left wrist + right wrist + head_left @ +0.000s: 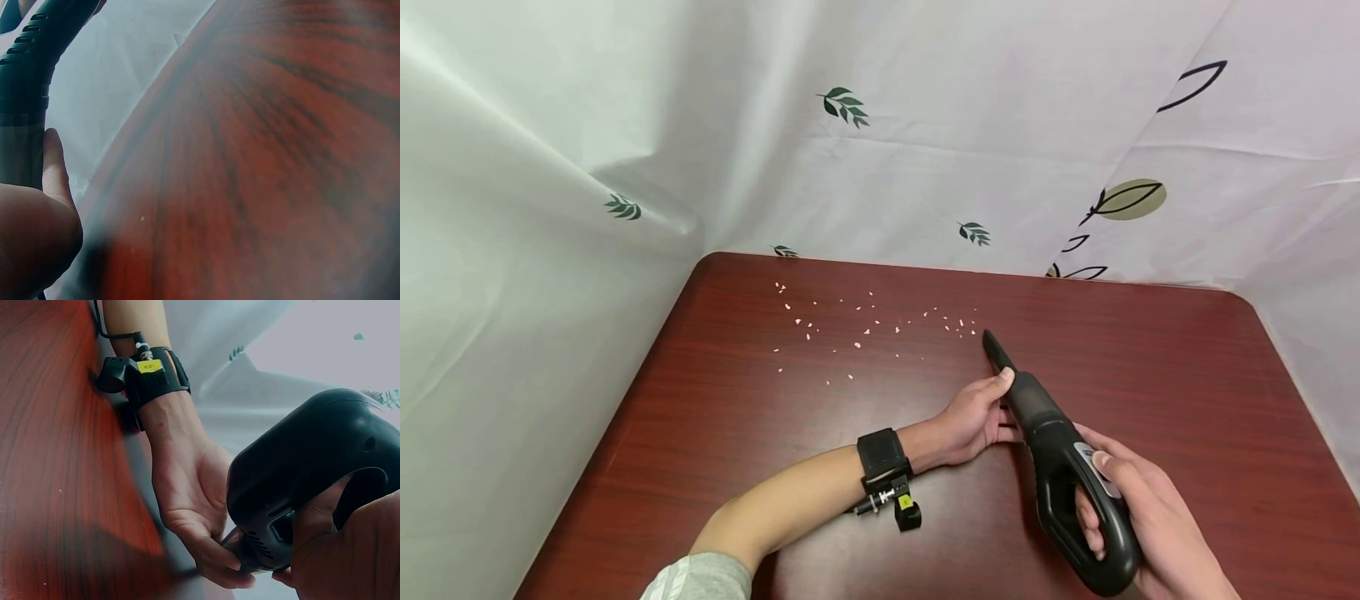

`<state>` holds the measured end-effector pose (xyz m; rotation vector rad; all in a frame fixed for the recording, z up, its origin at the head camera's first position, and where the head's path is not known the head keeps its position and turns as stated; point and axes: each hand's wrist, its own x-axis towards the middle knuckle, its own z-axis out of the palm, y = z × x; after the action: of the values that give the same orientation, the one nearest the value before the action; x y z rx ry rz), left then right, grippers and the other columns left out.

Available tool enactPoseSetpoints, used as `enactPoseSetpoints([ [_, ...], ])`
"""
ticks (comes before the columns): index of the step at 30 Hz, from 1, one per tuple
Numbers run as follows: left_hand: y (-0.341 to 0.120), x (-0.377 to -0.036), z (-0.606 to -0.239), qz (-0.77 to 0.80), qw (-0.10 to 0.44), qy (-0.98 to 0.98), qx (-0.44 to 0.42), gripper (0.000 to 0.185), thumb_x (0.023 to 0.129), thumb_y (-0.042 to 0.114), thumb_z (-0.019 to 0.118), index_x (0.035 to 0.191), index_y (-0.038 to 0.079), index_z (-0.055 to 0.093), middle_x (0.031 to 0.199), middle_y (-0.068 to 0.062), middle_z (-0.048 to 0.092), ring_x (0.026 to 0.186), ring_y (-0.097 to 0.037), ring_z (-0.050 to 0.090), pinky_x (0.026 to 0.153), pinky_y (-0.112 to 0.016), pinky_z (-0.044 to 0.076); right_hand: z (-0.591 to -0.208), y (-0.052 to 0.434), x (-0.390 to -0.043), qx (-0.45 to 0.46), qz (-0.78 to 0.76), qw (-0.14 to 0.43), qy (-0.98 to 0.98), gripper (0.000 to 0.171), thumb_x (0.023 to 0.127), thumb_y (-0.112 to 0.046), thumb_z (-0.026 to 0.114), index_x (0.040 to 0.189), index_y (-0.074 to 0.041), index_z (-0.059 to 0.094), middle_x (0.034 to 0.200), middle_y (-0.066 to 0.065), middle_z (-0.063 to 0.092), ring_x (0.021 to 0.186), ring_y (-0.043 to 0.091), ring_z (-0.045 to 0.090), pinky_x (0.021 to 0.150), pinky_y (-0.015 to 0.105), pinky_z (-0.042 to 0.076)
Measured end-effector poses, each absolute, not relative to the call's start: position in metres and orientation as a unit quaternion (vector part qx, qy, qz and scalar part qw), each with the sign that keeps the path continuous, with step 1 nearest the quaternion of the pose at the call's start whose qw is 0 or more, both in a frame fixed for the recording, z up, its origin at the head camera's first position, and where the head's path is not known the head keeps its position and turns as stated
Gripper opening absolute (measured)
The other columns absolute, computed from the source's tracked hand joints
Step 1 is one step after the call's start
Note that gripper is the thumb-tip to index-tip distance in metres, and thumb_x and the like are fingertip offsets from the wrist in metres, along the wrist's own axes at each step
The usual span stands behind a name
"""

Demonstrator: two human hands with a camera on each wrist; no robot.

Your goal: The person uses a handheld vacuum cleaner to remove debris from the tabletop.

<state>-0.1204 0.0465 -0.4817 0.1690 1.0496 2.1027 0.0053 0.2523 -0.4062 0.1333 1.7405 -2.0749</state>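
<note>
Left-hand fingers: left hand grips the clear-grey front section near the nozzle, thumb on the near side, other fingers curled beneath; no slack seen.
Right-hand fingers: right hand is closed round the loop handle, fingers passing through the loop, thumb on the grey panel.
Handheld vacuum: held between both hands over the right half of the table; long axis slants from the handle, near right, to the nozzle tip, far left.
Pale scraps: scattered left of the tip, the nearest cluster just beside it; the left hand is nearer to them than the right.
Tip-to-tabletop contact: cannot tell.
Left wrist: black strap with small camera.
Surround: white leaf-print cloth behind the table.
</note>
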Motion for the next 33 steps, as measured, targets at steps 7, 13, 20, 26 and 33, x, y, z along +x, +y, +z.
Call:
enactPoseSetpoints([
  [7,0.043,-0.122,-0.483,0.831,0.368,0.414,0.055,0.062,0.116,0.044,0.039,0.159,-0.001,0.041,0.150,-0.020,0.058,0.116,-0.030,0.068,0.108,-0.062,0.050,-0.404,0.250,-0.001,0.044,-0.745,0.228,0.625,0.047,0.119,-0.028,0.030,0.161,-0.008,0.025,0.075,0.007,0.060,0.062,0.015,0.059,0.052,0.033,0.057],
  [13,0.039,-0.121,-0.481,0.836,0.358,0.414,0.046,0.060,0.116,0.043,0.040,0.156,-0.001,0.045,0.146,-0.020,0.061,0.106,-0.023,0.070,0.104,-0.057,0.054,-0.403,0.247,-0.005,0.037,-0.745,0.234,0.623,0.045,0.119,-0.027,0.030,0.160,-0.009,0.027,0.074,0.006,0.060,0.061,0.015,0.059,0.052,0.033,0.057],
  [20,0.034,-0.122,-0.480,0.840,0.349,0.414,0.036,0.055,0.116,0.042,0.041,0.152,0.001,0.050,0.140,-0.018,0.065,0.099,-0.020,0.071,0.097,-0.050,0.058,-0.404,0.244,-0.008,0.018,-0.750,0.231,0.619,0.042,0.119,-0.023,0.029,0.159,-0.011,0.032,0.074,0.006,0.060,0.061,0.015,0.059,0.051,0.032,0.057],
  [26,0.031,-0.122,-0.480,0.839,0.348,0.416,0.044,0.058,0.116,0.043,0.040,0.155,0.000,0.047,0.140,-0.018,0.064,0.099,-0.019,0.071,0.098,-0.049,0.058,-0.403,0.241,-0.010,0.024,-0.749,0.236,0.619,0.043,0.119,-0.025,0.030,0.160,-0.011,0.031,0.075,0.006,0.060,0.062,0.014,0.059,0.052,0.031,0.057],
  [33,0.029,-0.125,-0.483,0.840,0.345,0.418,0.040,0.059,0.116,0.044,0.040,0.155,-0.001,0.047,0.135,-0.017,0.067,0.098,-0.019,0.071,0.091,-0.045,0.060,-0.403,0.238,-0.013,0.025,-0.749,0.240,0.617,0.043,0.119,-0.026,0.030,0.159,-0.011,0.032,0.076,0.006,0.060,0.062,0.014,0.060,0.053,0.030,0.057],
])
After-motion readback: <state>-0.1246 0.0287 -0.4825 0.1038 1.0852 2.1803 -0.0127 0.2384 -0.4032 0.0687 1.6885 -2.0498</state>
